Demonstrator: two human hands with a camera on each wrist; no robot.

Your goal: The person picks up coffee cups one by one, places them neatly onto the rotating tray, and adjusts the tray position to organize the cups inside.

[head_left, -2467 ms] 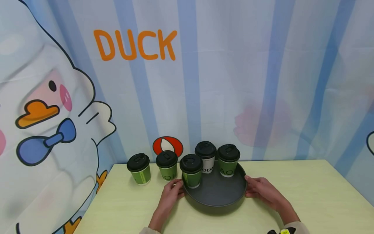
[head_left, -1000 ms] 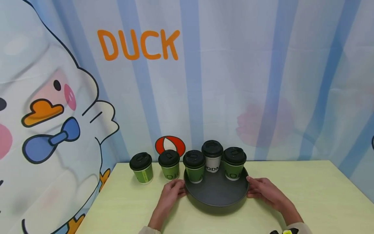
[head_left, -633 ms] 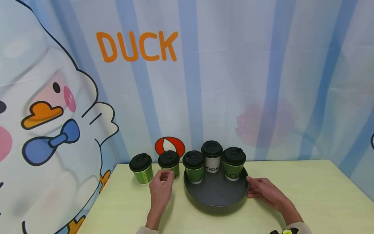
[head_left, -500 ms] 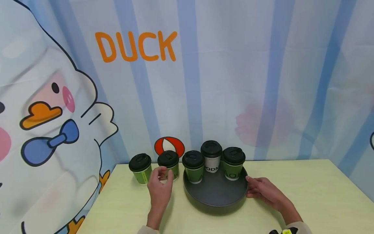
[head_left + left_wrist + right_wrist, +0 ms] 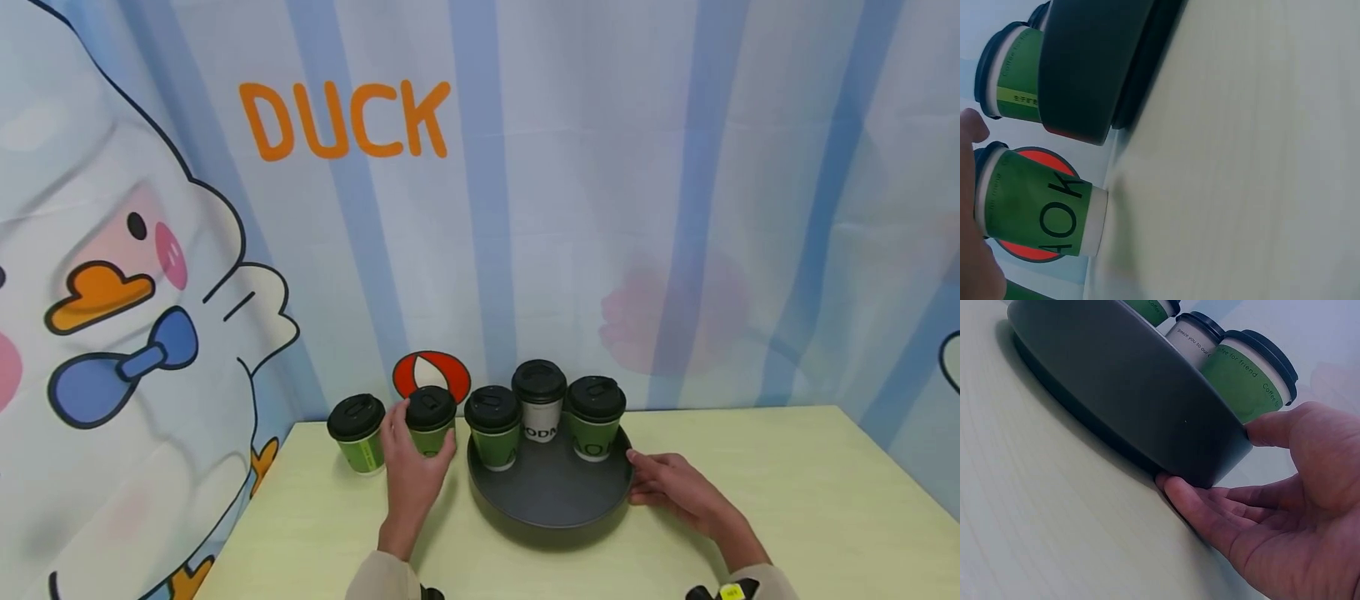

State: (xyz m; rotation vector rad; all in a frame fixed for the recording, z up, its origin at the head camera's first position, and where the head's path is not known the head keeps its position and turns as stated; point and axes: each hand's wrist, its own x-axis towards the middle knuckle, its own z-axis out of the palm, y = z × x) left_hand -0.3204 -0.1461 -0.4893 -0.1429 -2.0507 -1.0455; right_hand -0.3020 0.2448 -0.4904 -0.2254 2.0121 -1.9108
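Observation:
My left hand reaches to a green paper coffee cup with a black lid, thumb and fingers spread on either side of it. That cup stands upright on the table; in the left wrist view, the thumb looks apart from it. My right hand grips the right side of a round dark grey tray. The right wrist view shows its thumb at the rim and the fingers under the base. On the tray stand two green lidded cups and a white one.
Another green lidded cup stands at the left on the pale yellow table. Behind the table's back edge hangs a blue striped curtain printed with a duck.
The left hand has let go of the tray's left side and moved left and forward to the green cup. Earlier, the tray's front-left cup shifted backward. The right hand stays on the tray.

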